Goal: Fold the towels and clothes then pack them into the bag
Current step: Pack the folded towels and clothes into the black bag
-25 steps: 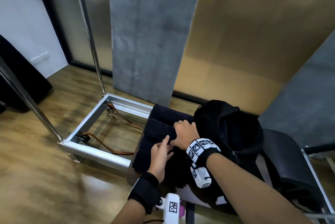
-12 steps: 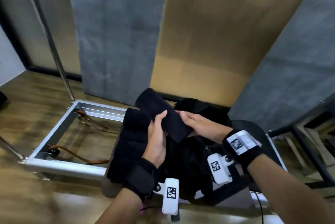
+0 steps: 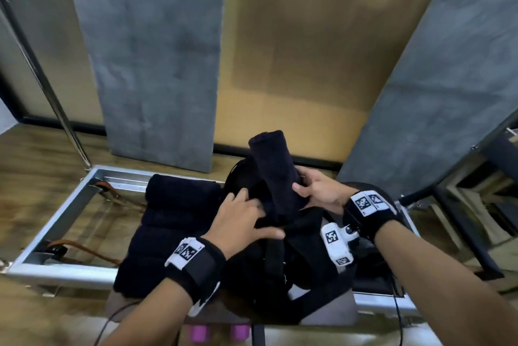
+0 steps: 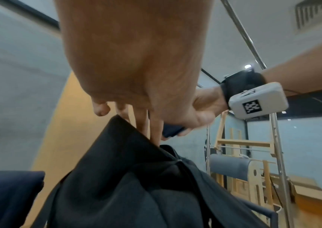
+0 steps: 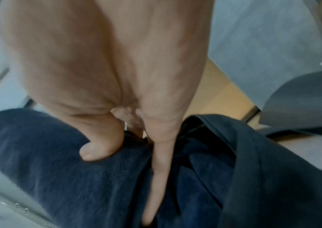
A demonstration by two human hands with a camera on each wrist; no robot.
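At far left a stack of folded dark towels [image 3: 171, 222] lies on the bench beside the metal frame [image 3: 56, 236]. Next, the left hand [image 3: 241, 219] reaches palm-down to the black bag [image 3: 294, 270], fingers seemingly hooked over the rim of its opening, though dark cloth blurs the contact. Right of it, the right hand [image 3: 319, 191] clasps a rolled dark towel [image 3: 273, 169], thumb pressed into the pile, the roll tilted upright with its lower end at the bag's mouth.

No readable words or numbers anywhere; only square black-and-white coded markers on the wristbands [image 3: 367, 202] and wrist cameras [image 4: 258, 103].
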